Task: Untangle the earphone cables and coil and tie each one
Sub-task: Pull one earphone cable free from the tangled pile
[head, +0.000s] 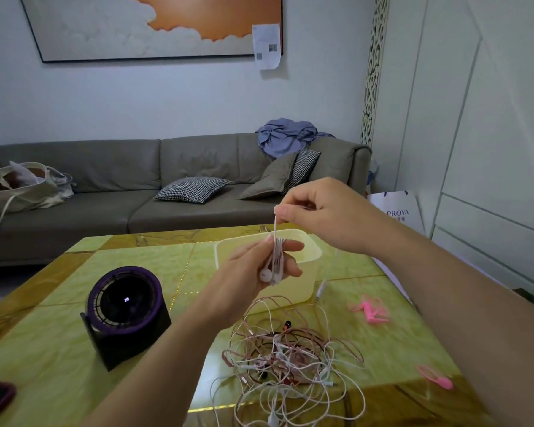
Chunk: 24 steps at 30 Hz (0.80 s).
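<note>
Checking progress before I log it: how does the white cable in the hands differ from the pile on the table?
The white cable is wound in loops round the fingers of the left hand; the pile, white and pinkish, lies in a loose tangle. The white cable is held up, pinched by the right hand; the pile rests on the table. Neither is tied.

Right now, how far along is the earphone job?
Done: no tied coil visible. In hand: one white earphone, its cable wound around the fingers of the left hand, with the right hand pinching the cable above. Left: tie it, then sort the pink-and-white tangle on the table; pink ties lie unused.
</note>
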Motion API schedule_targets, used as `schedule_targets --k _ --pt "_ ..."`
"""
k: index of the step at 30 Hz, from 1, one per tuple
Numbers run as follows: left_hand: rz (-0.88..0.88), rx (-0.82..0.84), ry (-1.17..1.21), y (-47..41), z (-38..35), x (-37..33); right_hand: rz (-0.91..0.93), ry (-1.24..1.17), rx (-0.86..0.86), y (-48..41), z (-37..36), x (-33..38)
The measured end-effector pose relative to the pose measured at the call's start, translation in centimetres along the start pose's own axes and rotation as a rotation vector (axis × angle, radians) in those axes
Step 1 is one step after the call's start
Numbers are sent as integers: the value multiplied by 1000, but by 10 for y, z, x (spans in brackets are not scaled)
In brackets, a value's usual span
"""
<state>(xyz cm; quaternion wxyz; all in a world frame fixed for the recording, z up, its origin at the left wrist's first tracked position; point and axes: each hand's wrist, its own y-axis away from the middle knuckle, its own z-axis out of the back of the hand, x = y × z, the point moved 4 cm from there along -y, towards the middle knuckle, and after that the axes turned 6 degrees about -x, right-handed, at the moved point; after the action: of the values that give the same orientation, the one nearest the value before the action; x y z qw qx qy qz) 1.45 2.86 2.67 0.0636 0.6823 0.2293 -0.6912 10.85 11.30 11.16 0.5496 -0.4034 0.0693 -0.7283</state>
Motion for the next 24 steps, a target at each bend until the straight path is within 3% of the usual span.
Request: schedule_targets --k 12,18,24 --pt "54 83 73 10 -7 -3 -119 -165 -80 4 -5 -20" --pt "102 1 145 5 -4 -3 -32 -222 -118 5 1 -8" --pt "100 -116 323 -1 0 -3 -6 -272 -8 10 3 7"
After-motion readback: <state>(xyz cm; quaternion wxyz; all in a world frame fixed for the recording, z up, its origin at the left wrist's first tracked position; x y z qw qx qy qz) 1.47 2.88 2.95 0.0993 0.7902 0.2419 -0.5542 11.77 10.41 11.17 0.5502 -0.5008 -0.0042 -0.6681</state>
